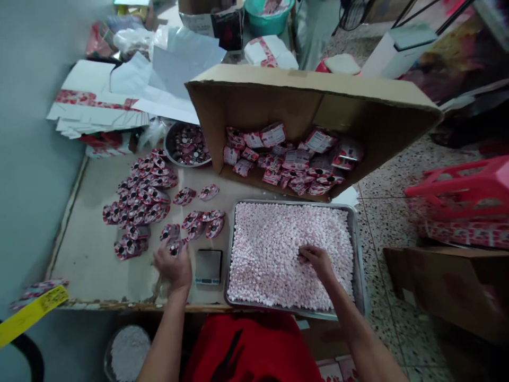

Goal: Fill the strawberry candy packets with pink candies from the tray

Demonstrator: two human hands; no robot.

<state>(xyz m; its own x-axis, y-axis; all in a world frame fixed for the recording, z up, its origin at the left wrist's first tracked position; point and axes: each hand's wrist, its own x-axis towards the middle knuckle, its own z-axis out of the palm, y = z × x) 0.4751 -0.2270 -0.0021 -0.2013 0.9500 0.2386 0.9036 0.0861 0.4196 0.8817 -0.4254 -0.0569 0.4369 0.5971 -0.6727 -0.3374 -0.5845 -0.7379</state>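
Note:
My left hand (174, 267) is closed around a small red-and-pink printed pouch (176, 247) with a dark round opening, at the table's front. Another such pouch (170, 231) lies just beyond its fingers, with several more standing to the right. My right hand (317, 260) reaches into a metal tray (360, 265) filled with small pale-pink pellets (270, 249). Its fingers are pinched together at the pellets' surface; a dark spot shows at their tips, and what they hold is unclear. Between left hand and tray lies a small digital scale (209, 265).
A cluster of pouches (137, 196) stands on the left. Behind it is a metal bowl (186, 144) of small round pieces. A cardboard box (318, 85) on its side holds filled packets beyond the tray. Flat white cartons (83, 79) are stacked at back left; a pink stool (465, 183) stands right.

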